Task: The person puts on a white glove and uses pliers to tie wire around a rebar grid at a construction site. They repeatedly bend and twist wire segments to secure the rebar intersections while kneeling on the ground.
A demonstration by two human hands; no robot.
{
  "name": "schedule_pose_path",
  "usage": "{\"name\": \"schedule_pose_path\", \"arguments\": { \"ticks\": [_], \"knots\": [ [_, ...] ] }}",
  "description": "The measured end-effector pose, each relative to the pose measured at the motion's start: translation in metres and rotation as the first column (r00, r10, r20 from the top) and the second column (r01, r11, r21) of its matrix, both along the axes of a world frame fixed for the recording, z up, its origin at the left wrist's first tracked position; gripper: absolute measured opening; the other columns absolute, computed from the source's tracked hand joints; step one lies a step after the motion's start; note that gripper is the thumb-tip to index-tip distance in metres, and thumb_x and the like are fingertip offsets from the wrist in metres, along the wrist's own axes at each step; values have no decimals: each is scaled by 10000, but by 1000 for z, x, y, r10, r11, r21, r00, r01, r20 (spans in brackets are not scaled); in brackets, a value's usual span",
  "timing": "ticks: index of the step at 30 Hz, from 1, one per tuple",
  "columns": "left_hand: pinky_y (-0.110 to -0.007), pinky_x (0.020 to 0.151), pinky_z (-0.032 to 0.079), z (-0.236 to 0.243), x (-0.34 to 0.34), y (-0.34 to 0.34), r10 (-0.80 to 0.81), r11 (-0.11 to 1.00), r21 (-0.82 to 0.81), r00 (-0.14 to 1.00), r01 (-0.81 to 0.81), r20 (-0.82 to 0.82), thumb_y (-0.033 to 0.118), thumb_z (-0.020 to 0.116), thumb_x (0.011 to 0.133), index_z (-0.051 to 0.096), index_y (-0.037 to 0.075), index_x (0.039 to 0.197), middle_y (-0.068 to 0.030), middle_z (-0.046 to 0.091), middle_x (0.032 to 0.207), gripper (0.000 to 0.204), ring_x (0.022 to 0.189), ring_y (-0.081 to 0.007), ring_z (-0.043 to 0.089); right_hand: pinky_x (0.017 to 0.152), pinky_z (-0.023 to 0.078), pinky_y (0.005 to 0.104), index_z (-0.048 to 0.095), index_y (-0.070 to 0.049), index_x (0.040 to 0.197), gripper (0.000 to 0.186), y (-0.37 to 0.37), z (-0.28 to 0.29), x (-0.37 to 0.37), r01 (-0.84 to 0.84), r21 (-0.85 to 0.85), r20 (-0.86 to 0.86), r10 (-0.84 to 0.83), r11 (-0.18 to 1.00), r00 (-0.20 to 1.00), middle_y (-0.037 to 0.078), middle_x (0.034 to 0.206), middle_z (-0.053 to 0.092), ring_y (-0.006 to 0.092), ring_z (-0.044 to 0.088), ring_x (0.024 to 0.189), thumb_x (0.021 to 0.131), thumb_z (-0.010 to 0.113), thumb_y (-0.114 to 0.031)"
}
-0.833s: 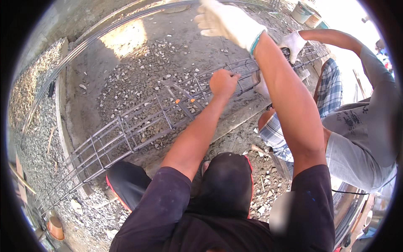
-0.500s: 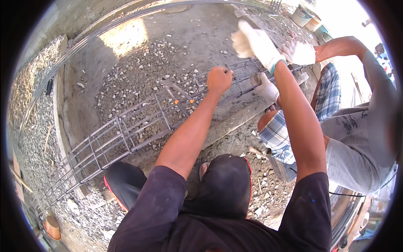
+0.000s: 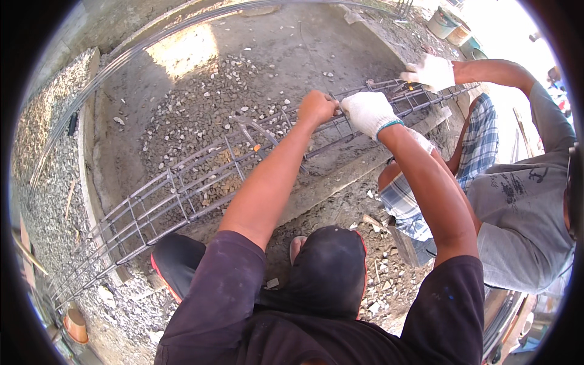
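Observation:
A long rebar cage (image 3: 176,193) of thin steel bars and square stirrups runs slantwise from the lower left to the upper right. Over its far side, my bare left hand (image 3: 317,108) is closed with the fingertips at a stirrup; what it pinches is too small to make out. Close beside it, my right hand (image 3: 369,114) in a white knitted glove is closed too, its fingers turned toward the left hand. Whatever lies inside the glove is hidden. Metal bars in a V shape (image 3: 254,135), with an orange spot, lie on the cage left of my forearm.
At right a person in a grey shirt (image 3: 517,201) sits by the cage, one gloved hand (image 3: 431,73) over its far end. A wooden plank (image 3: 340,176) lies along the near side. Gravel (image 3: 201,109) covers the ground beyond. Buckets (image 3: 443,24) stand at the back right.
My right hand has come down from above the cage to beside my left hand, which stays nearly in place. The other person's far gloved hand shifted slightly; their nearer one is now mostly hidden.

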State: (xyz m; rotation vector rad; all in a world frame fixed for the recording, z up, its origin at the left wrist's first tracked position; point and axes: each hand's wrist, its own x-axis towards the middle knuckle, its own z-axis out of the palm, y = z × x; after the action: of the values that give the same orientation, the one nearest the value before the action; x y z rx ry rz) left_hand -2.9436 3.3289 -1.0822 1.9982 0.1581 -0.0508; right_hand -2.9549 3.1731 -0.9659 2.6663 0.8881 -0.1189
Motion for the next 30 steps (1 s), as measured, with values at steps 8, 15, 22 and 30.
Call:
{"name": "schedule_pose_path", "arguments": {
  "ticks": [8,15,22,30],
  "knots": [
    [-461,876,615,38,41,-16,-335,818,508,942,272,35,375,793,989,885,88,1076,-153,842,985,314,956,-340,806,824,662,476,819,-37,1121,265,-26,-40,23,493,344,-401,-349,799,847,197,1026,828,349,828,939,1015,628,-186],
    [-529,906,619,67,49,6,-365,695,662,931,280,-10,476,770,1022,870,130,1159,-173,834,1093,385,1053,-358,797,933,623,467,785,-66,1193,261,-45,19,-6,308,526,-508,2,793,862,164,1101,811,357,787,1026,981,658,-152],
    [-497,946,623,85,-59,109,-271,822,543,957,173,104,500,732,1045,826,124,1320,-183,840,1130,475,1046,-355,799,1124,491,446,784,-109,1025,171,-22,20,24,-655,46,211,633,754,745,111,938,771,329,743,1021,934,802,-253],
    [-377,770,589,99,-234,143,-171,975,-143,985,170,2,408,795,1025,834,15,1226,-133,820,926,443,806,-197,759,794,618,519,743,-9,911,347,0,-18,23,170,102,-197,-147,980,969,199,928,788,375,785,849,1054,579,-280]
  ]
}}
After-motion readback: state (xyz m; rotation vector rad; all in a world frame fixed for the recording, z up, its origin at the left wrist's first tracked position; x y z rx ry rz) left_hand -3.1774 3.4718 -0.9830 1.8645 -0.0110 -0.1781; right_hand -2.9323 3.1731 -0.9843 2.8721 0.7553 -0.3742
